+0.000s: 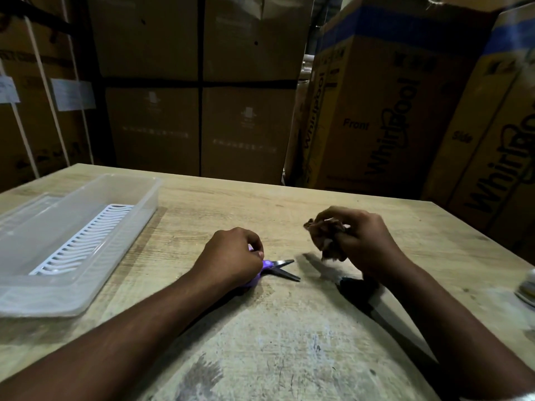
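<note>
My left hand (231, 257) grips the purple handles of a pair of scissors (279, 269) lying on the wooden table (260, 204); the blades are slightly parted and point right. To the right, my right hand (357, 241) holds a crumpled brown and white scrap (325, 237) a little above the table; I cannot tell what the scrap is. Under my right wrist lies a knife (376, 302) with a dark handle and a pale blade, partly hidden by my forearm.
A clear plastic tray (86, 290) with a white slotted insert (84, 241) stands at the left of the table. Stacked cardboard boxes (376, 111) rise behind the far edge. A blurred pale object (527, 287) sits at the right edge.
</note>
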